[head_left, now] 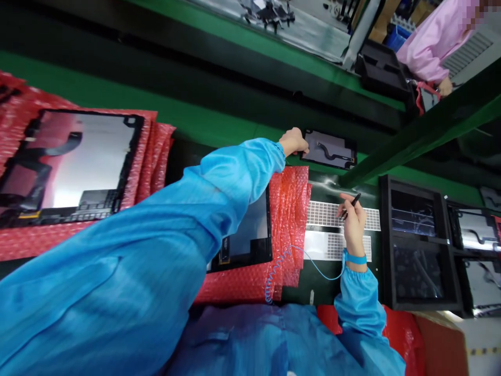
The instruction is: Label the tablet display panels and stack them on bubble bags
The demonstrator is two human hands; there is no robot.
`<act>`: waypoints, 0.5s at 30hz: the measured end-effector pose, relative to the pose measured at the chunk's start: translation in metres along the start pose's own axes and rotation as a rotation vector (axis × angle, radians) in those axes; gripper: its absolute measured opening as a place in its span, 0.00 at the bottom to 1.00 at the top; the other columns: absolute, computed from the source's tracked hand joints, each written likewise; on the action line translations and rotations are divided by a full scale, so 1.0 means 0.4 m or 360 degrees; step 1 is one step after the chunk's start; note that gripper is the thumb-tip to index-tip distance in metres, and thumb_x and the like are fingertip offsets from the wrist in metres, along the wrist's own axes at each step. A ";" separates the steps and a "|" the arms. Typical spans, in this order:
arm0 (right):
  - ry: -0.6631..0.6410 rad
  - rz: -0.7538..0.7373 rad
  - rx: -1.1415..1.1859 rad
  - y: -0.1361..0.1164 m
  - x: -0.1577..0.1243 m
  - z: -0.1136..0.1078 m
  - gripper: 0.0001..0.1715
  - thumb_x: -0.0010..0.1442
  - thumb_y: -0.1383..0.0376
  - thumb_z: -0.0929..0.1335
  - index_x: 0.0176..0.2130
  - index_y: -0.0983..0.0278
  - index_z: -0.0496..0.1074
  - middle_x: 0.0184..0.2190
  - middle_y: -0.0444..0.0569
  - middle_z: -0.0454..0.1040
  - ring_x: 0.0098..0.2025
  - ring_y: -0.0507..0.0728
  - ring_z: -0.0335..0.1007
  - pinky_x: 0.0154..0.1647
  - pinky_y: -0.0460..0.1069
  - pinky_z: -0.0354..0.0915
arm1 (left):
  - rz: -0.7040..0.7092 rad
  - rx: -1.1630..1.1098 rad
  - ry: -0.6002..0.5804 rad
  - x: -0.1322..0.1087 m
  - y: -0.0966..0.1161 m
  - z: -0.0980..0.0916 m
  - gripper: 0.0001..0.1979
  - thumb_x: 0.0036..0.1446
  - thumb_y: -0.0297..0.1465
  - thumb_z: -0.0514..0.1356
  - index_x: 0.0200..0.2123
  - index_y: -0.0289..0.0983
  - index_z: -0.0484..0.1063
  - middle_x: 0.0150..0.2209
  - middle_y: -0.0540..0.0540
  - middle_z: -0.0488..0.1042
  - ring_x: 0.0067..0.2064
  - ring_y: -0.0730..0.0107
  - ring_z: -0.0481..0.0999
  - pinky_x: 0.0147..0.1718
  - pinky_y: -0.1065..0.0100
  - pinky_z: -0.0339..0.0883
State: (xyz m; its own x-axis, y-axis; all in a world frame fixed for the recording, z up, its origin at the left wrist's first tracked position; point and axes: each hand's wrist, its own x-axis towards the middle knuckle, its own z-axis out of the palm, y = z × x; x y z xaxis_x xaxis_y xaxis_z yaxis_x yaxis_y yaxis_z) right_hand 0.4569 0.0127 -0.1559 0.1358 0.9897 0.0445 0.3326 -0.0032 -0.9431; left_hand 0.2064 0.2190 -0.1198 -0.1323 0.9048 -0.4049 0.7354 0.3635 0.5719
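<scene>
My left hand is stretched far across the bench, its fingers closed at the left edge of a small display panel with a dark ribbon cable on its grey back. My right hand pinches a slim black pen-like tool; whether it is a pen or tweezers I cannot tell. Beneath that hand lie white label sheets with rows of small rectangles. A larger display panel rests on red bubble wrap, partly hidden by my left sleeve. A blue wrist strap circles my right wrist.
At left, another display panel lies on stacked red bubble wrap. A black divided tray stands at right, near more panels. A green post slants overhead. The strap's coiled cord crosses the wrap. A co-worker's pink sleeve shows beyond.
</scene>
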 end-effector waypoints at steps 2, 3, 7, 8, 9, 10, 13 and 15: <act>0.0042 0.0070 0.0060 0.007 0.004 -0.007 0.26 0.71 0.46 0.64 0.50 0.61 0.79 0.27 0.43 0.72 0.28 0.55 0.69 0.33 0.51 0.67 | -0.0004 -0.0022 0.0057 -0.002 -0.002 0.003 0.23 0.48 0.29 0.79 0.47 0.30 0.78 0.43 0.34 0.82 0.47 0.48 0.86 0.52 0.53 0.78; 0.0091 0.0070 0.0036 0.010 0.006 -0.010 0.28 0.71 0.44 0.64 0.48 0.62 0.79 0.28 0.45 0.73 0.29 0.56 0.70 0.34 0.52 0.67 | 0.0003 -0.0027 0.0088 -0.002 -0.001 0.005 0.26 0.47 0.30 0.80 0.47 0.30 0.78 0.44 0.34 0.82 0.50 0.45 0.85 0.54 0.51 0.78; 0.0195 0.0059 -0.0120 0.011 0.008 -0.020 0.37 0.70 0.36 0.63 0.37 0.63 0.82 0.25 0.46 0.71 0.28 0.55 0.67 0.33 0.51 0.65 | 0.0025 0.0007 0.0164 0.010 0.010 0.009 0.39 0.32 0.30 0.85 0.50 0.29 0.77 0.51 0.30 0.79 0.60 0.32 0.79 0.61 0.45 0.74; 0.0144 0.0077 -0.0077 0.008 0.008 -0.020 0.38 0.70 0.36 0.63 0.35 0.63 0.81 0.23 0.44 0.69 0.27 0.54 0.65 0.30 0.51 0.63 | -0.0002 0.0020 0.0158 0.016 0.013 0.007 0.41 0.29 0.28 0.85 0.50 0.29 0.77 0.52 0.29 0.79 0.61 0.30 0.78 0.62 0.44 0.73; 0.0071 0.0099 0.0001 0.006 0.009 -0.018 0.37 0.69 0.35 0.64 0.36 0.63 0.81 0.21 0.43 0.68 0.24 0.53 0.64 0.27 0.50 0.61 | -0.0050 0.0013 0.0139 0.024 0.015 0.004 0.41 0.27 0.26 0.84 0.50 0.29 0.78 0.53 0.29 0.79 0.62 0.29 0.77 0.63 0.43 0.72; -0.0002 0.0115 0.0092 0.004 0.011 -0.013 0.36 0.68 0.35 0.66 0.38 0.63 0.80 0.21 0.42 0.68 0.22 0.52 0.63 0.25 0.49 0.60 | -0.0110 -0.0015 0.0110 0.032 0.016 0.000 0.41 0.27 0.24 0.84 0.49 0.29 0.78 0.53 0.30 0.79 0.62 0.29 0.77 0.63 0.41 0.71; -0.0120 0.0115 0.0251 0.007 0.016 0.011 0.33 0.64 0.36 0.70 0.41 0.62 0.77 0.22 0.41 0.73 0.19 0.50 0.63 0.22 0.47 0.59 | -0.0265 -0.0155 0.0010 0.048 0.010 -0.012 0.34 0.30 0.22 0.82 0.45 0.31 0.79 0.51 0.32 0.80 0.63 0.29 0.76 0.64 0.37 0.69; -0.0128 0.0111 0.0276 0.015 0.018 0.029 0.32 0.63 0.36 0.71 0.40 0.62 0.75 0.22 0.41 0.75 0.19 0.49 0.65 0.21 0.47 0.60 | -0.0296 -0.0227 -0.0030 0.048 0.000 -0.019 0.30 0.31 0.22 0.81 0.41 0.34 0.79 0.48 0.35 0.81 0.62 0.28 0.76 0.62 0.35 0.70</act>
State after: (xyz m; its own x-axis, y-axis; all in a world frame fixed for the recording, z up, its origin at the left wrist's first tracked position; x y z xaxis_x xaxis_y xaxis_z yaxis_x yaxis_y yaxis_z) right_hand 0.4491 0.0215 -0.1650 0.0757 0.9962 -0.0429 0.1586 -0.0545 -0.9858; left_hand 0.1988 0.2381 -0.1223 -0.2434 0.8153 -0.5254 0.5982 0.5526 0.5804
